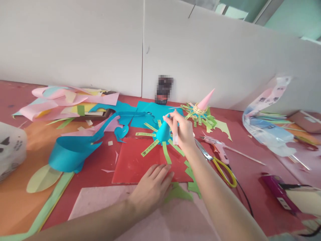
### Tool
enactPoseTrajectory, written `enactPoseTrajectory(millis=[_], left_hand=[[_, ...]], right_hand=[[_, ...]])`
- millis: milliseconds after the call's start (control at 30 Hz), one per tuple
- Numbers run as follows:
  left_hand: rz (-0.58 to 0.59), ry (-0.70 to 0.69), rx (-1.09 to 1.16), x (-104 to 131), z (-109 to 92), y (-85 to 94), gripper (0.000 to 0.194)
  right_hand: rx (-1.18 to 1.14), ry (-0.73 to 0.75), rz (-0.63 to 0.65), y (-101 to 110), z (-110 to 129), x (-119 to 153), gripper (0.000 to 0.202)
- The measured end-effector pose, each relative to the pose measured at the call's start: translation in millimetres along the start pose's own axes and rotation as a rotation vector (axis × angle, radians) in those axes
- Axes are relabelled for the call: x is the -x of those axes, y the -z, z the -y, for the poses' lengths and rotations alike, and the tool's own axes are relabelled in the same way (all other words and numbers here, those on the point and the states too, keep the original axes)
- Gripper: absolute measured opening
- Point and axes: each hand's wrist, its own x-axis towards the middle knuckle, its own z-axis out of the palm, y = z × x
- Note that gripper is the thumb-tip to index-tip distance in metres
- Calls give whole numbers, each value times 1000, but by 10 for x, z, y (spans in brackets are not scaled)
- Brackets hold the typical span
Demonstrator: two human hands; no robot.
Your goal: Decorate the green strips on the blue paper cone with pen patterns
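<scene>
A blue paper cone (163, 132) stands point up at the far part of the red board (130, 160), with green patterned paper strips (149, 148) spreading from its base like rays. My right hand (184, 129) pinches the tip of the cone between thumb and fingers. A pale, see-through piece (176, 135) shows below those fingers; I cannot tell what it is or whether it is held. My left hand (156, 182) lies palm down with fingers stretched out at the board's near edge, just short of one green strip. It holds nothing that I can see.
At right lie scissors (227, 172) with yellow handles, a pink glue gun (220, 150) and a purple power strip (278, 194). A pink cone (206, 100) stands behind them. Blue paper pieces (67, 157) and a heap of coloured paper (75, 103) occupy the left.
</scene>
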Motion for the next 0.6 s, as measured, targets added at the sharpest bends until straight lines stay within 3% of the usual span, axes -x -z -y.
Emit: enactPoseTrajectory(millis=[133, 267, 367, 600], left_hand=[[59, 25, 13, -7, -15, 26, 23], [66, 56, -9, -7, -5, 32, 30], [70, 74, -57, 8, 22, -11, 38], [140, 136, -187, 55, 73, -163, 53]], right_hand=[[33, 5, 49, -64, -102, 47, 26], [1, -22, -6, -79, -156, 53, 28], [-9, -14, -37, -101, -169, 60, 29], [-90, -80, 42, -58, -99, 99, 24]])
